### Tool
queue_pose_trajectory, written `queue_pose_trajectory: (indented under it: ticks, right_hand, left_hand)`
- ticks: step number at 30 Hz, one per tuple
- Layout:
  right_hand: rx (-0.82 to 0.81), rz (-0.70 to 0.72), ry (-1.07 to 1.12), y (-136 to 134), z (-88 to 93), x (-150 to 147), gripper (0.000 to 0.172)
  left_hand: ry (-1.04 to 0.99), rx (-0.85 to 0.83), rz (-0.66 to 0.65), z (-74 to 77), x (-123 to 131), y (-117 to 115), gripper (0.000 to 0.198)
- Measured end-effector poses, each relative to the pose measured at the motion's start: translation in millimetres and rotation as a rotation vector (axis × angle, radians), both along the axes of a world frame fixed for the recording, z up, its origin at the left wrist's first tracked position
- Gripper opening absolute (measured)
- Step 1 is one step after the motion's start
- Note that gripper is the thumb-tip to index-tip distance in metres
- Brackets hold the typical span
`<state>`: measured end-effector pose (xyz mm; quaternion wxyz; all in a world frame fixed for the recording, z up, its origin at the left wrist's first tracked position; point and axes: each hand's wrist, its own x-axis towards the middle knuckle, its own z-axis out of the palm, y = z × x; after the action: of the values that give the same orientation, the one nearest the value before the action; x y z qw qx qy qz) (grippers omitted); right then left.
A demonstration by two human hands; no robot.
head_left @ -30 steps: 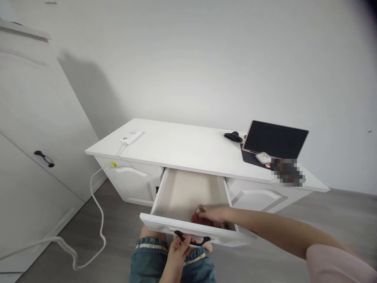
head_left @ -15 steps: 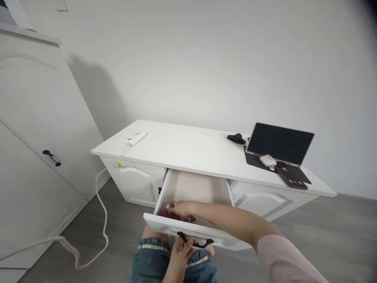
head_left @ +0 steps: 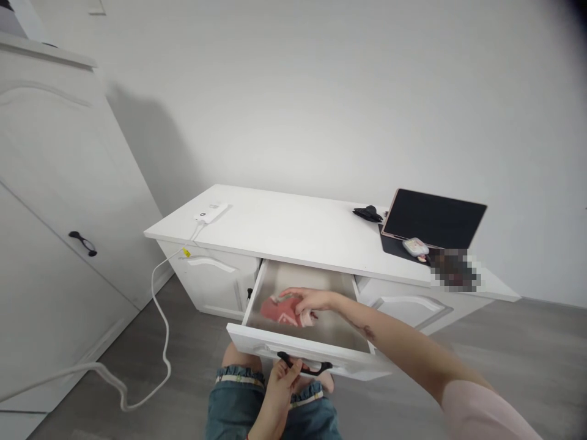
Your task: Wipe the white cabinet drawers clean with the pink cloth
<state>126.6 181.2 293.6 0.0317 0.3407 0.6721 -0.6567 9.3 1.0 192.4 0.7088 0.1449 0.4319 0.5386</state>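
The person's left hand (head_left: pixel 282 382) has its fingers curled around the black metal handle (head_left: pixel 305 367) on the front of the open white wooden drawer (head_left: pixel 257 342) under the white table (head_left: pixel 293 229). The right hand (head_left: pixel 312 300) reaches into the drawer with fingers spread fairly wide, resting on a folded pink-red cloth (head_left: pixel 279 310) that lies on the drawer floor towards its left side. On the table's right end stand an open dark tablet (head_left: pixel 433 218) and a small white earbud case (head_left: pixel 415 246); a white charger (head_left: pixel 210 212) lies at the left end.
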Motion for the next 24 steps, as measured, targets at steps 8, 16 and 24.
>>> queue_pose_trajectory:
  ticks: [8, 16, 24]
  right_hand:
    - [0.416, -0.613, 0.301, -62.8, 70.2, 75.6, 0.061]
    - [1.712, -0.421, -0.099, -155.8, 14.4, 117.8, 0.061]
    - [1.827, -0.346, -0.438, -134.7, -45.4, 120.8, 0.046]
  left_hand:
    - [0.014, 0.013, 0.047, -3.8, 2.8, 17.6, 0.033]
    - [0.004, 0.132, 0.011, 4.9, 5.2, 53.8, 0.028]
    - [0.015, 0.072, 0.079, 3.2, 9.0, 62.4, 0.033]
